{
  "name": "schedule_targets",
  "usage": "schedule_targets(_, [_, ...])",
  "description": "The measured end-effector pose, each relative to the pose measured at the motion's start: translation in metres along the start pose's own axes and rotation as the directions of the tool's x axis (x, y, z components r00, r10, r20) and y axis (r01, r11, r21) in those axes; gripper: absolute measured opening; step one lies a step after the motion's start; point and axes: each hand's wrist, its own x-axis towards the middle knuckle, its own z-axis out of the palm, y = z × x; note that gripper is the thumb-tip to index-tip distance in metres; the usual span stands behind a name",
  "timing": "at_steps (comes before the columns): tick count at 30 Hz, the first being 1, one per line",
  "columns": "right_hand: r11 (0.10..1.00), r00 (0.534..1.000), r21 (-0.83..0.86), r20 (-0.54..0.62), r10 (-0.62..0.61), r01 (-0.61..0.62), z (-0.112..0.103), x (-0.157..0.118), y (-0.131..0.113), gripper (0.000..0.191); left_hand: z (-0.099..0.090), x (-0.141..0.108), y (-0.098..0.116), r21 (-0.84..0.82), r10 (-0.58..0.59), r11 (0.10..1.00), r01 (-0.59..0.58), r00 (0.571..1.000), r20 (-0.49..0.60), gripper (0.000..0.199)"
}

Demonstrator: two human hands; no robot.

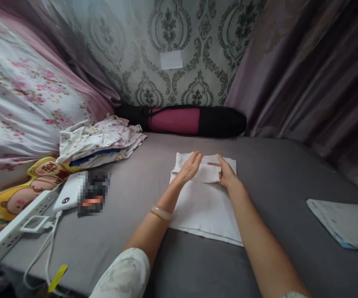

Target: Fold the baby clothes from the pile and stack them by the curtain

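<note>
A white cloth (206, 207) lies on the grey bed sheet in front of me, its far part folded over into a band. My left hand (191, 166) rests edge-on against the left part of that band, fingers stretched out straight. At the band's right end, my right hand (227, 173) grips the folded cloth, its thumb pointing up and some fingers tucked behind the fabric. Whether the cloth is a garment I cannot tell. A pale bangle (161, 213) circles my left wrist.
Left stand a pile of folded clothes (101, 138), a yellow cushion (20, 194), a white power bank (68, 192) with cables, a blurred-out object (93, 193) and a power strip (15, 231). A black-and-pink long bag (175, 121) lies along the wall. Right lies another folded cloth (346, 223).
</note>
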Motion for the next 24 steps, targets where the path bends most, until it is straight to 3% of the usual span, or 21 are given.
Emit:
schedule_targets(3, [0.995,1.000,0.099,-0.009,0.004,-0.003,0.003,-0.002,0.001,0.039,-0.021,0.010,-0.024,0.137,0.000,0.990,0.026,0.982,-0.191,0.036])
schedule_targets(4, [0.994,1.000,0.111,-0.015,-0.003,0.005,0.003,-0.002,0.001,0.039,-0.029,0.013,-0.032,0.181,-0.003,0.982,0.048,0.970,-0.244,0.038])
schedule_targets(6, [0.997,0.997,0.067,-0.056,-0.044,0.047,0.002,0.000,0.000,0.057,-0.042,0.015,-0.047,0.266,-0.011,0.960,0.089,0.959,-0.282,0.043])
schedule_targets(9, [0.971,0.965,-0.149,-0.154,-0.210,0.188,-0.007,0.007,0.000,0.070,-0.047,0.011,-0.063,0.429,-0.013,0.897,0.107,0.976,-0.217,0.051])
schedule_targets(12, [0.874,0.890,-0.387,-0.224,-0.398,0.293,-0.018,0.017,0.004,0.067,-0.040,0.006,-0.075,0.588,-0.024,0.806,0.073,0.996,-0.091,0.055])
schedule_targets(15, [0.755,0.811,-0.597,-0.281,-0.513,0.271,-0.021,0.024,0.013,0.057,-0.034,0.002,-0.080,0.682,-0.050,0.729,0.054,0.998,-0.026,0.053])
schedule_targets(18, [0.619,0.758,-0.740,-0.236,-0.608,0.265,-0.017,0.023,0.024,0.056,-0.034,0.000,-0.077,0.760,-0.096,0.645,0.077,0.995,-0.019,0.056])
schedule_targets(22, [0.437,0.733,-0.867,-0.134,-0.667,0.239,-0.010,0.018,0.035,0.061,-0.036,-0.002,-0.069,0.812,-0.158,0.573,0.108,0.987,-0.020,0.061])
schedule_targets(24, [0.394,0.731,-0.904,-0.155,-0.665,0.167,-0.008,0.016,0.038,0.058,-0.035,-0.003,-0.067,0.822,-0.180,0.557,0.122,0.983,-0.025,0.061])
